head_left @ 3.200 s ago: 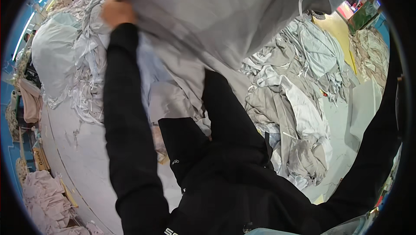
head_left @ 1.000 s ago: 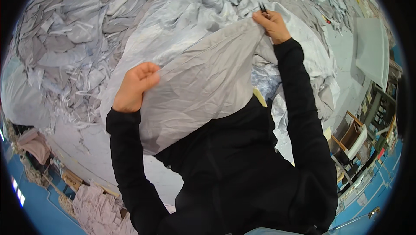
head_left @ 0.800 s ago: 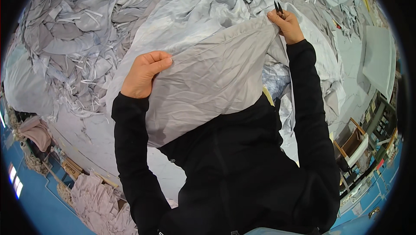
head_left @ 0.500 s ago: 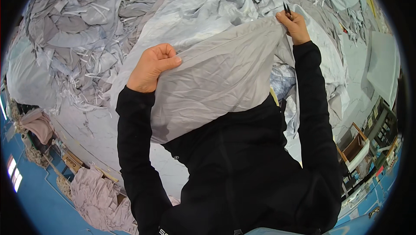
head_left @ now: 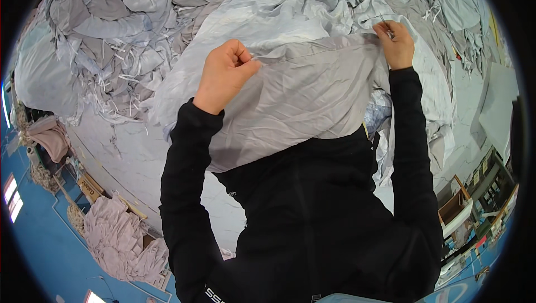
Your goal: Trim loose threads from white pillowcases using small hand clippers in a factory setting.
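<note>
A thin grey sheet of fabric (head_left: pixel 312 91) hangs wrinkled in front of my body, its lower edge against my black jacket. My left hand (head_left: pixel 226 77) is closed in a pinch at the upper left part of its edge. At the far right corner, the fingers of my right hand (head_left: pixel 399 46) close on the same cloth. That hand also has a small dark pair of thread snips (head_left: pixel 390 33) in it, mostly hidden by the fingers, with a thin point showing beyond them. Between the hands the fabric's upper edge sags slightly.
Pale blue-white cloth (head_left: pixel 268 12) lies beneath and beyond the grey piece on a white marbled table (head_left: pixel 120 155). Heaped grey fabric with white ties (head_left: pixel 106 29) covers the far left. Pink cloth (head_left: pixel 117 241) sits low on the left; a wooden drawer (head_left: pixel 455 205) stands at the right.
My left hand has moved up and right, closer to the right hand. My right hand has shifted slightly right and down, and the snips' blades show less. The fabric's upper edge has slackened.
</note>
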Motion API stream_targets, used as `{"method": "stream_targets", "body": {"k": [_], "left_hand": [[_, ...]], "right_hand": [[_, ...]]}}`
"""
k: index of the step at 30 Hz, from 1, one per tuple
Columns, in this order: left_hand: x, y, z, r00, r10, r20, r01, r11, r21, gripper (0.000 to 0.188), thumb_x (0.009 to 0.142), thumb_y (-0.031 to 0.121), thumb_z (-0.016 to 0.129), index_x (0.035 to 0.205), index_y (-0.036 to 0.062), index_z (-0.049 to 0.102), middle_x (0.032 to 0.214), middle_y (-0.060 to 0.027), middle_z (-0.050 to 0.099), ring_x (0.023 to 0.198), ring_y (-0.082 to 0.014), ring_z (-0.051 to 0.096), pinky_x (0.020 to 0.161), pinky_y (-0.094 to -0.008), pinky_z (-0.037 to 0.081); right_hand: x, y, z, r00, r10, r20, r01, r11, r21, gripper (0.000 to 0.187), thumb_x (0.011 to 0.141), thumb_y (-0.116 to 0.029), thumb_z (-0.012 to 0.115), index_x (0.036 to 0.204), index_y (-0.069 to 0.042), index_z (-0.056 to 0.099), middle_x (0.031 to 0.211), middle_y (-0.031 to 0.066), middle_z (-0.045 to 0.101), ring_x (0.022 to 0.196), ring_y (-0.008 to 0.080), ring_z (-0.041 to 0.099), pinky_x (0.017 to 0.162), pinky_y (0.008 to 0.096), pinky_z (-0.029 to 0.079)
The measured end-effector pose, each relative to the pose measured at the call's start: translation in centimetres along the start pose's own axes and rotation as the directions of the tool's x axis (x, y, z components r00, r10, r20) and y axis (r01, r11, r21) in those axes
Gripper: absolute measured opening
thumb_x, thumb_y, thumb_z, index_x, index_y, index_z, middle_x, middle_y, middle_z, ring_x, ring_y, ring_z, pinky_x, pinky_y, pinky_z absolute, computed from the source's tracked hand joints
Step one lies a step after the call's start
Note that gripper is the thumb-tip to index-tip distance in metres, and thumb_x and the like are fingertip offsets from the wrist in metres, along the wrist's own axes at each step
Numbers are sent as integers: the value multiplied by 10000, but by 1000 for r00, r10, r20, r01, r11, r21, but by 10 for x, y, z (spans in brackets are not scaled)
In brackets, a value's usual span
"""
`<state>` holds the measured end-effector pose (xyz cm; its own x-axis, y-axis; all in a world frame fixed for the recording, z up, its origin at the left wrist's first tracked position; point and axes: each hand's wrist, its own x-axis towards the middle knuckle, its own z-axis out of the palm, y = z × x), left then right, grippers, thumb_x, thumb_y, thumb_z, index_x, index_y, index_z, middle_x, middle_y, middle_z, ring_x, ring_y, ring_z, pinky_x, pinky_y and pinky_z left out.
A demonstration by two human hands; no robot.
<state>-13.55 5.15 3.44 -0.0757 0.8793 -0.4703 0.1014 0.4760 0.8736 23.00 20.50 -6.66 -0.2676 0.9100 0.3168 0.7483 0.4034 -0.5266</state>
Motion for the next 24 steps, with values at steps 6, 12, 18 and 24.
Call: {"method": "stream_targets", "body": {"k": [6, 12, 18, 24], "left_hand": [[-12, -4, 34, 741, 622, -255, -348, 680, 646, 135, 760, -11, 721, 836, 30, 618, 823, -80, 596, 685, -232, 601, 594, -326, 484], [-21, -15, 73, 698, 665, -266, -437, 689, 578, 177, 724, 21, 797, 848, 25, 669, 873, -89, 631, 647, -240, 628, 572, -316, 510], [-10, -21, 84, 734, 536, -417, -373, 832, 411, 150, 734, 21, 785, 808, 17, 655, 870, -99, 640, 649, -247, 626, 577, -325, 510], [-5, -26, 83, 655, 684, -321, -431, 687, 585, 117, 794, 3, 708, 810, 6, 592, 805, -106, 616, 665, -277, 610, 584, -368, 485]], "right_hand": [[-9, -158, -16, 973, -191, 129, 70, 778, 624, 95, 863, 5, 686, 955, -19, 699, 895, 41, 663, 735, 119, 582, 636, 237, 448], [-20, -170, 11, 967, -62, 247, -112, 769, 629, 137, 858, 13, 680, 992, -7, 701, 833, 67, 630, 752, 155, 588, 681, 247, 446], [-22, -173, 14, 975, -56, 216, -83, 807, 585, 127, 865, 10, 675, 988, -10, 699, 803, 52, 596, 730, 147, 556, 672, 252, 437], [-21, -179, 8, 962, -108, 249, -44, 844, 535, 175, 866, -2, 674, 1040, -17, 687, 817, 70, 587, 733, 164, 556, 661, 265, 442]]}}
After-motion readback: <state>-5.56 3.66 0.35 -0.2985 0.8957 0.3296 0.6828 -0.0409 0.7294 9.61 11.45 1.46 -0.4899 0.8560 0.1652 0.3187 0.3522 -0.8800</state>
